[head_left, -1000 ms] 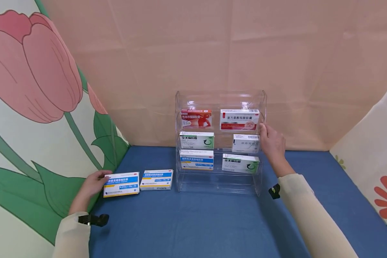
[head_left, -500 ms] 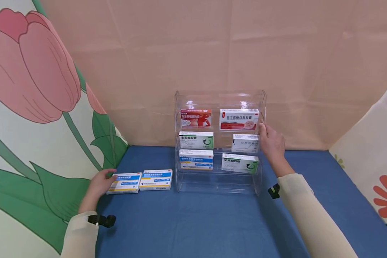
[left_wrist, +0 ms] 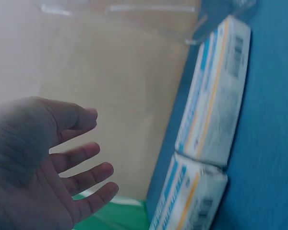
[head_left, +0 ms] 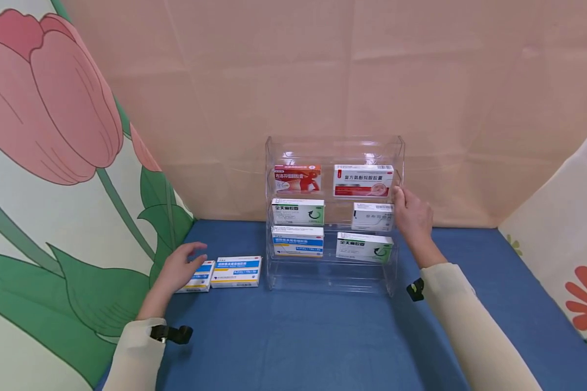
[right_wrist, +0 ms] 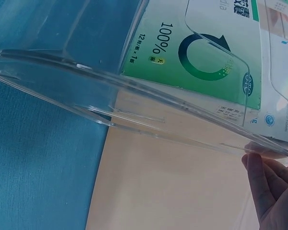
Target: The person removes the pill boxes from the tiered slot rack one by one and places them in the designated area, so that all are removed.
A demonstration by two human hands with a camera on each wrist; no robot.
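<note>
My left hand (head_left: 178, 267) hovers with loosely spread fingers and holds nothing. It partly covers a blue-and-white medicine box (head_left: 197, 278) lying flat on the table. A second blue-and-white medicine box (head_left: 236, 272) lies end to end with it on the right; both also show in the left wrist view, beyond the fingers (left_wrist: 89, 178). My right hand (head_left: 413, 216) pinches the right side edge of a clear acrylic display rack (head_left: 330, 279). In the right wrist view, thumb and fingers (right_wrist: 261, 179) close on that clear edge, beside a green-and-white box (right_wrist: 197, 52).
The tiered rack carries a red box (head_left: 298, 180), a red-and-white box (head_left: 363, 181), a green-and-white box (head_left: 298, 212), a plain white box (head_left: 373, 217) and others below. A tan cloth backdrop (head_left: 225, 108) hangs behind the blue tabletop (head_left: 293, 336). Flower-printed panels stand at both sides.
My left hand has let go of the left blue-and-white box, now flat against its neighbour, and has lifted and moved right over it. The right hand stays on the rack.
</note>
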